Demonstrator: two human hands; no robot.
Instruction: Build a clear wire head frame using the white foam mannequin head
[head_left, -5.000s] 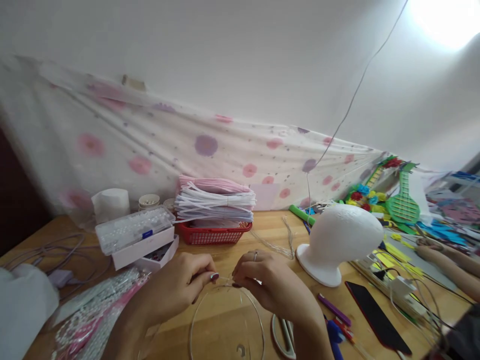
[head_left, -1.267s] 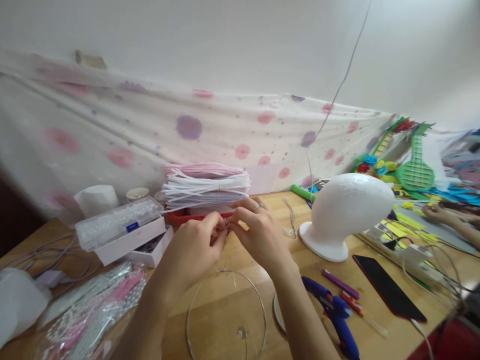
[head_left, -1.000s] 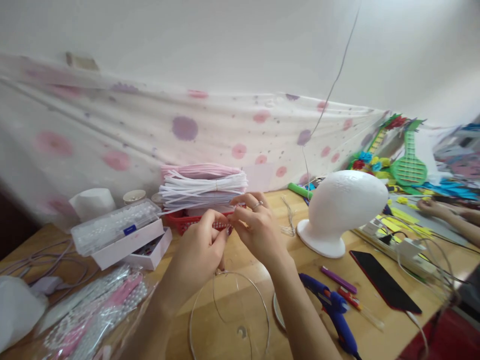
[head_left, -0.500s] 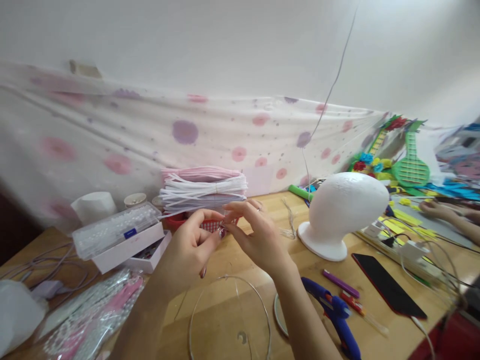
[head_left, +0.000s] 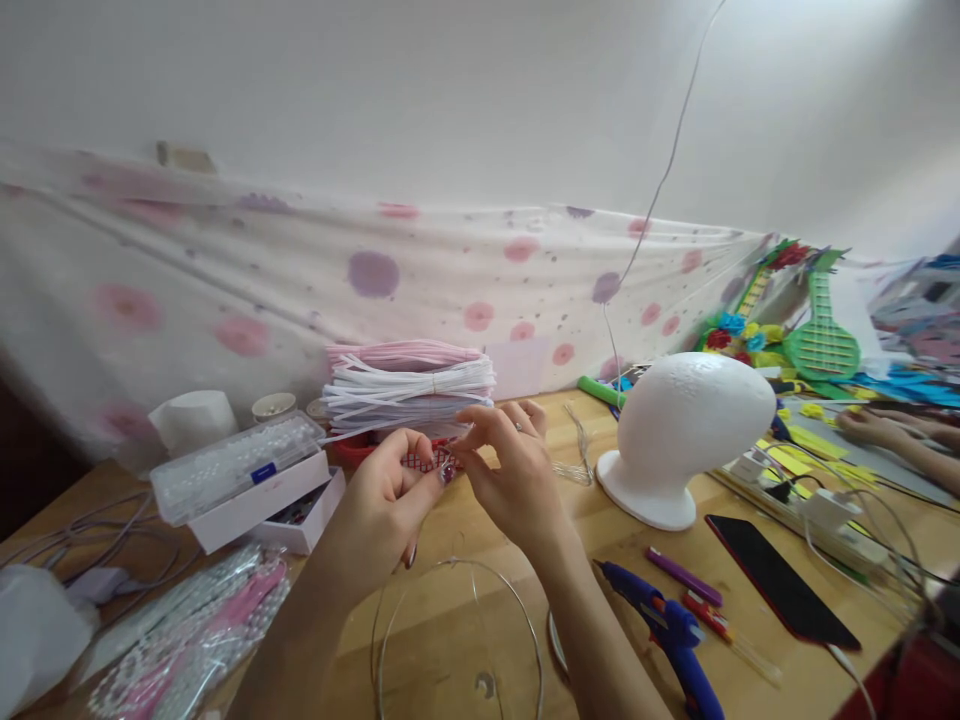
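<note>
My left hand [head_left: 386, 500] and my right hand [head_left: 514, 480] are raised above the wooden table [head_left: 600, 530], fingertips meeting in front of a red basket [head_left: 352, 452]. Both pinch a thin silver wire that is barely visible between the fingertips. Below the hands a round wire hoop [head_left: 534, 630] sits low over the table. My right hand wears a ring, and my left nails are dark.
A white foam head [head_left: 686, 420] stands to the right. Bundled white and pink pipe cleaners [head_left: 409, 385] fill the basket. A bead box [head_left: 240, 465] and bead bags [head_left: 187, 630] lie left. A blue glue gun [head_left: 675, 635], black phone [head_left: 780, 590] and another person's hand [head_left: 870, 425] are at right.
Five seconds ago my hands pinched the wire low at the hoop's top. They have since risen toward the basket, and the fingertips keep shifting against each other there.
</note>
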